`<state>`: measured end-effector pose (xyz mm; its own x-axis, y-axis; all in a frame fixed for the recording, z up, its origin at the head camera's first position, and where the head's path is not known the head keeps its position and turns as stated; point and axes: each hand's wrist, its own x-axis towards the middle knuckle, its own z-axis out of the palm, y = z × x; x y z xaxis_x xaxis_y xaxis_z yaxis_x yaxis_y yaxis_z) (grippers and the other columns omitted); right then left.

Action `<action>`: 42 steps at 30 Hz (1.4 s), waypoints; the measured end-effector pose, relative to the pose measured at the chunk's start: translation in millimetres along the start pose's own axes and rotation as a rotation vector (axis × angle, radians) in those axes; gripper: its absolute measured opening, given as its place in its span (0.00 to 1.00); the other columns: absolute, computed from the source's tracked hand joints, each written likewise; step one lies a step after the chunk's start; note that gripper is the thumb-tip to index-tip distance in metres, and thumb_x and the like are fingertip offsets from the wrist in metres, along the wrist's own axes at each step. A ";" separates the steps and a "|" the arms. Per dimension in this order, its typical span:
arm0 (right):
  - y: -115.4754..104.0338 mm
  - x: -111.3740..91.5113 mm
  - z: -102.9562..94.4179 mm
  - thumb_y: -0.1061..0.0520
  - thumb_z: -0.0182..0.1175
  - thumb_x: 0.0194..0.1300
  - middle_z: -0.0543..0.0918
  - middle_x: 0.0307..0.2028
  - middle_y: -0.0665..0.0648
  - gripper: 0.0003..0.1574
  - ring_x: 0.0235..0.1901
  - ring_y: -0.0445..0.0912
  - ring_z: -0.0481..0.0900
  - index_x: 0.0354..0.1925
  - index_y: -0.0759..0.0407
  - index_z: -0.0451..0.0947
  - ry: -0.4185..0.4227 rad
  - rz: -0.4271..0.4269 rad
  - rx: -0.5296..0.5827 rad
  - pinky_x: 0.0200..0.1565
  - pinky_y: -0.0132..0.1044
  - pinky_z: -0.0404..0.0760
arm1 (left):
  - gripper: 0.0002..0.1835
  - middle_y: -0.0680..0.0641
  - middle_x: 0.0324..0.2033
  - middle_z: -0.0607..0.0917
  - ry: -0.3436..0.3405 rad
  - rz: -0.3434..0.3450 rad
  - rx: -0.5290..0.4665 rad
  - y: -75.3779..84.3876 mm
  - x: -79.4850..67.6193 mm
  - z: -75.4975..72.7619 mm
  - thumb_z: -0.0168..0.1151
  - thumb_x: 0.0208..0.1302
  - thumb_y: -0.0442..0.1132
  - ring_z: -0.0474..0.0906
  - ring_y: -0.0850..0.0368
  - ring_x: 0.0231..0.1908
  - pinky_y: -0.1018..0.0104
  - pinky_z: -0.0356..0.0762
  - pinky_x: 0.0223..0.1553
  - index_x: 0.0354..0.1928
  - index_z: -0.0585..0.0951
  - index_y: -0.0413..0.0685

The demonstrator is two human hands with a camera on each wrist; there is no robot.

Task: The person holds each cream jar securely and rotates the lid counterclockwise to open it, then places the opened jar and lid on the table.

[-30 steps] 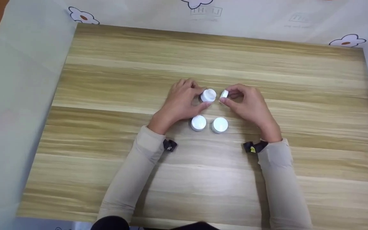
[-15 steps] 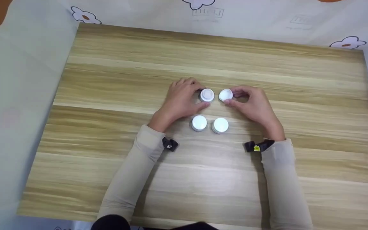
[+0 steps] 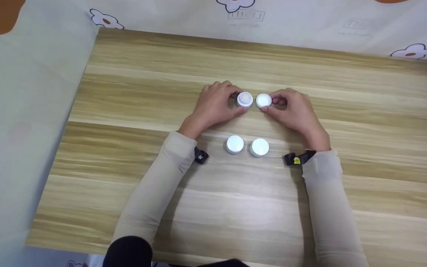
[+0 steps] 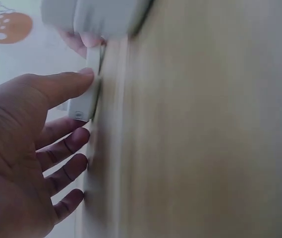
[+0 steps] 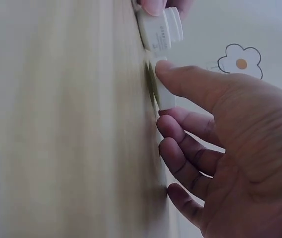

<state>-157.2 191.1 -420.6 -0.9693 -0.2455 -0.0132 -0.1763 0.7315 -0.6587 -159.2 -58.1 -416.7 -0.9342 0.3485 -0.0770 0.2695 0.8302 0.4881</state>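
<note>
In the head view my left hand (image 3: 215,104) grips a small white jar (image 3: 245,99) between thumb and fingers. The jar stands upright with its neck uncovered; printing shows on its side in the right wrist view. Just to its right, my right hand (image 3: 295,109) pinches a round white lid (image 3: 264,101) by the edge, hollow side up. In the right wrist view the lid (image 5: 166,94) is close over the tabletop, beside the jar (image 5: 154,32). Nearer the body, two more white jars, a left one (image 3: 235,144) and a right one (image 3: 260,147), stand with their lids on.
The wood-grain table (image 3: 154,81) is backed by a pale wall sheet (image 3: 302,26) with flower drawings. Black wrist cameras, one on the left wrist (image 3: 201,155) and one on the right (image 3: 297,158), sit at the cuffs. A dark rounded shape (image 3: 128,252) overlaps the front edge.
The lid has turned from edge-on to hollow side up. Both hands have moved with the jar and lid toward the back of the table, farther from the two lidded jars.
</note>
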 end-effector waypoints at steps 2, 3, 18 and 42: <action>0.2 1.8 0.7 0.47 0.74 0.58 0.85 0.40 0.57 0.22 0.40 0.46 0.81 0.47 0.57 0.86 0.010 0.010 -0.019 0.46 0.36 0.76 | 0.31 0.55 0.54 0.82 -0.001 0.006 0.001 -0.8 4.2 0.2 0.65 0.60 0.67 0.75 0.54 0.56 0.54 0.65 0.63 0.60 0.80 0.61; 0.2 3.0 1.6 0.47 0.73 0.59 0.85 0.40 0.57 0.22 0.40 0.47 0.81 0.47 0.57 0.86 0.013 0.016 -0.021 0.46 0.37 0.77 | 0.31 0.55 0.53 0.82 -0.001 0.008 0.001 -1.6 6.0 0.4 0.65 0.60 0.67 0.75 0.54 0.56 0.54 0.65 0.63 0.60 0.80 0.61; -9.1 15.7 10.2 0.47 0.71 0.61 0.87 0.40 0.57 0.24 0.41 0.45 0.83 0.53 0.56 0.84 0.010 0.043 0.046 0.45 0.33 0.77 | 0.29 0.55 0.39 0.80 0.030 -0.012 -0.167 -11.9 12.3 -1.4 0.72 0.57 0.61 0.73 0.57 0.43 0.59 0.60 0.51 0.60 0.80 0.63; -32.0 -35.9 -19.5 0.46 0.68 0.65 0.84 0.55 0.61 0.29 0.55 0.53 0.81 0.58 0.62 0.80 -0.156 -0.090 0.130 0.64 0.53 0.75 | 0.27 0.49 0.57 0.83 0.040 0.101 -0.358 -16.6 -42.7 -8.8 0.65 0.68 0.51 0.78 0.57 0.58 0.62 0.72 0.65 0.66 0.75 0.54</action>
<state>-120.2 189.0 -384.4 -0.9106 -0.4090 -0.0589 -0.2280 0.6162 -0.7538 -125.9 -90.6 -413.9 -0.9175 0.3972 0.0178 0.2683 0.5854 0.7651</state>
